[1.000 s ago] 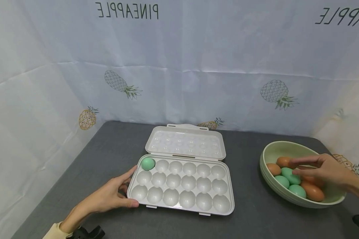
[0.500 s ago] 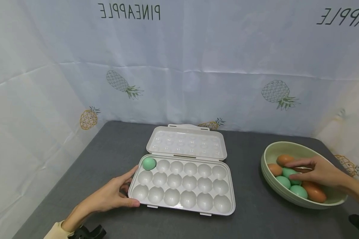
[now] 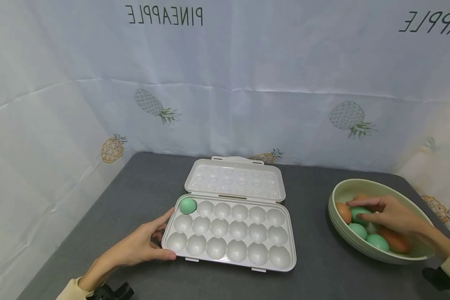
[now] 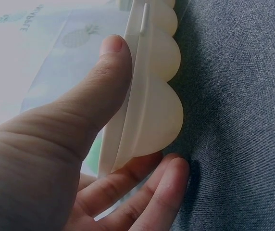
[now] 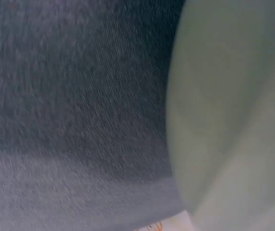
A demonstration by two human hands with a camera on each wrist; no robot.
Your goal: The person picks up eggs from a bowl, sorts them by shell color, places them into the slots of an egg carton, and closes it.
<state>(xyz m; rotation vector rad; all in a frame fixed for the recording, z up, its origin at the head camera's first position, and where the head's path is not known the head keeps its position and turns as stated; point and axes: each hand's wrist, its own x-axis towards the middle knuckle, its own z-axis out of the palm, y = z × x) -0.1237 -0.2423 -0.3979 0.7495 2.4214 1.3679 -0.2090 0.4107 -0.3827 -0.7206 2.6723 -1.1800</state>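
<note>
My left hand (image 3: 136,246) holds the left end of an open white egg tray (image 3: 230,263). In the left wrist view the thumb (image 4: 111,72) lies along the tray's rim and the fingertips touch near its rounded cups (image 4: 159,118). One green egg (image 3: 188,206) sits in the back left cup. Over at the right, my right hand (image 3: 391,214) reaches into a pale green bowl (image 3: 354,246) and pinches a green egg (image 3: 358,215) between thumb and fingers. Other green eggs (image 3: 377,242) and brown eggs (image 3: 343,212) lie around it, partly hidden by the hand.
The tray's lid (image 3: 235,179) lies folded back behind it. A dark grey table (image 3: 307,200) stretches between tray and bowl. Behind hangs a white pineapple-print curtain (image 3: 232,116). In the right wrist view the bowl's outer wall (image 5: 233,110) fills the right side; no hand shows.
My right hand has moved left and deeper into the bowl, closing on the green egg, which has shifted slightly left and back. The left hand keeps its hold on the tray.
</note>
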